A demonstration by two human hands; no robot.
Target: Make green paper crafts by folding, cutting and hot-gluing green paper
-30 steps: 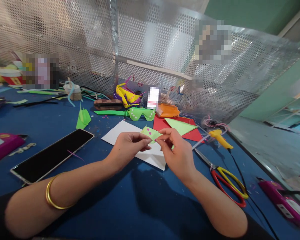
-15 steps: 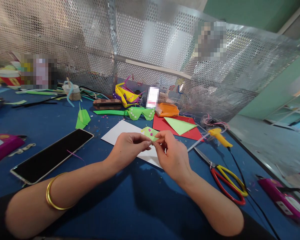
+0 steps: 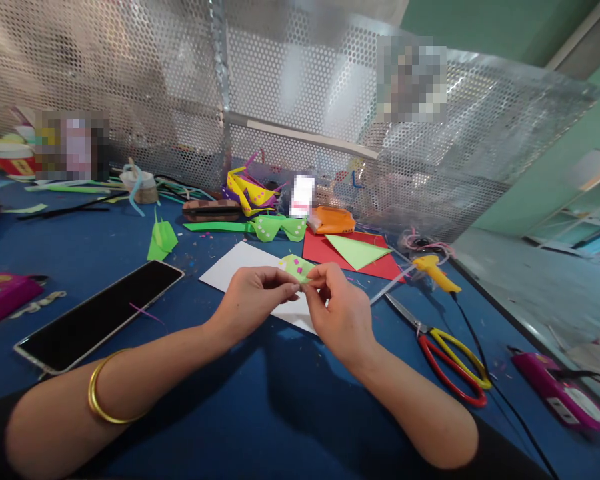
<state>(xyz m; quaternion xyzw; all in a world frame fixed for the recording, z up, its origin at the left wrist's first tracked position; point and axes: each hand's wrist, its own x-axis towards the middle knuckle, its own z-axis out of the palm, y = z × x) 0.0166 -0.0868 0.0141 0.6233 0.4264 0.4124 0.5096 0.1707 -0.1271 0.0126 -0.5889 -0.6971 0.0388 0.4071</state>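
My left hand [image 3: 253, 300] and my right hand [image 3: 341, 312] meet above a white sheet of paper [image 3: 235, 265] on the blue table [image 3: 280, 413]. Both pinch a small light-green paper piece [image 3: 296, 266] dotted with pink squares, the fingers of each hand closed on its near edge. A gold bangle [image 3: 100, 400] circles my left forearm.
A phone [image 3: 97, 315] lies at the left. Red-and-yellow scissors [image 3: 450, 357] and a yellow glue gun [image 3: 433, 270] lie at the right, near a magenta device [image 3: 563, 393]. Red paper [image 3: 325, 253] with a green triangle [image 3: 355, 250], green paper glasses [image 3: 275, 228] and scraps sit before a perforated metal screen [image 3: 290, 100].
My right hand has slid slightly left and nearer to me, closing in on the left hand; the green piece stays pinched between both.
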